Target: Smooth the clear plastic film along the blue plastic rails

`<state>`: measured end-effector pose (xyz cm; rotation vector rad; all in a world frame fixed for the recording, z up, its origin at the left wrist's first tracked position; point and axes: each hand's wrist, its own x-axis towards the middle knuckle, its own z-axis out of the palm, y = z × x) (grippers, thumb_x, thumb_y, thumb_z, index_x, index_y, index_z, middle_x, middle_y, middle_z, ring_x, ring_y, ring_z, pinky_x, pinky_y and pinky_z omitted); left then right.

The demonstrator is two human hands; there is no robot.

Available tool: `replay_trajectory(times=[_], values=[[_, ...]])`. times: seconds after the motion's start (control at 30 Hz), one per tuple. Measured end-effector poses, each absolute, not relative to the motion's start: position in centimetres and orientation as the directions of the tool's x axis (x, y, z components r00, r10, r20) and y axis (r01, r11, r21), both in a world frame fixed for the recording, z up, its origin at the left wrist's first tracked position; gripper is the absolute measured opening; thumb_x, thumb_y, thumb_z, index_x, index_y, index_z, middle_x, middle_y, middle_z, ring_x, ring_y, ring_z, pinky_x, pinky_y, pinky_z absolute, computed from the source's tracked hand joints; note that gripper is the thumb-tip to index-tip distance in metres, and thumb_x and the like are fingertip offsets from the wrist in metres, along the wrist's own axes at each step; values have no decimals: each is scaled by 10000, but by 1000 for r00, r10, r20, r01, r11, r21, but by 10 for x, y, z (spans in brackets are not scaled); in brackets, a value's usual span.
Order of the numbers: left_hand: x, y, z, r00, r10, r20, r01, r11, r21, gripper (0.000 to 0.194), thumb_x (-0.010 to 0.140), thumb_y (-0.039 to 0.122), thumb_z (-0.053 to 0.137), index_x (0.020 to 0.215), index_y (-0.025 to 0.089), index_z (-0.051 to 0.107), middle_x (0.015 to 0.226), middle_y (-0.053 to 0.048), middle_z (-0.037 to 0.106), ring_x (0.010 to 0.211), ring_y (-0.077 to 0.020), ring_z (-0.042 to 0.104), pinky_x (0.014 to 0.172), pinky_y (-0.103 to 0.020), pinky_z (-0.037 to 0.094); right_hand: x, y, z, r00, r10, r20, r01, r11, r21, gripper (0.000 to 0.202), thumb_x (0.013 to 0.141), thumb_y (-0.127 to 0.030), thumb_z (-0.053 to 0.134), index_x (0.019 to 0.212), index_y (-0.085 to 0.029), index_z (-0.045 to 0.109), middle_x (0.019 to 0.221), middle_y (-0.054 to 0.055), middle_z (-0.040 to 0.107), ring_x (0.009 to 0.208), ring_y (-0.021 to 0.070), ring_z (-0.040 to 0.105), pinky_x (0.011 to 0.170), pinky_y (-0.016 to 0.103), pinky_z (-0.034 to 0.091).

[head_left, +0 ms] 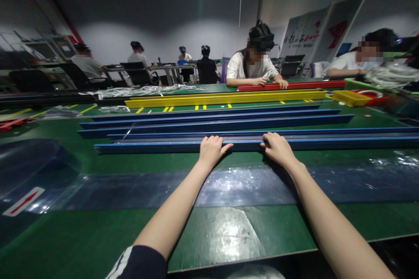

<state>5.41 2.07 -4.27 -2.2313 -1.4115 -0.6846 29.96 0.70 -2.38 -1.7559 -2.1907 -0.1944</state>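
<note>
Left hand (211, 150) and right hand (279, 148) curl closed on only the nearest long, blue, plastic-looking channel (157, 148); beyond it, slim blue strips (212, 126) lie unheld (clear plastic sheeting (144, 187) lies nearer).

I see: one pale wall (157, 30), evenly shadowed above; black office chairs (139, 73); two printed banners (306, 37); green-topped counter (225, 235).

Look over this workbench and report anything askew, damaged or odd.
The clear plastic film bulges up at its left end instead of lying flat like the rest, which looks odd. Behind the hands, the loose blue rails lie with uneven ends, and white strands sit tangled beyond. No breakage is evident.
</note>
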Motion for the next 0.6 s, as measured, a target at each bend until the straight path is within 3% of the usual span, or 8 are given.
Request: replay_trajectory(times=[0.6], values=[[56,22,-43,378,726,575,915,-389,-110,520,866,587,338,752,157,606,742,-69,650,751,-197,581,662,-315,285,298,7,-22,-202,935,290,974,222,-37,164,825,-193,423,896,-174,569,931,86,627,883,218,518,666,306,295]])
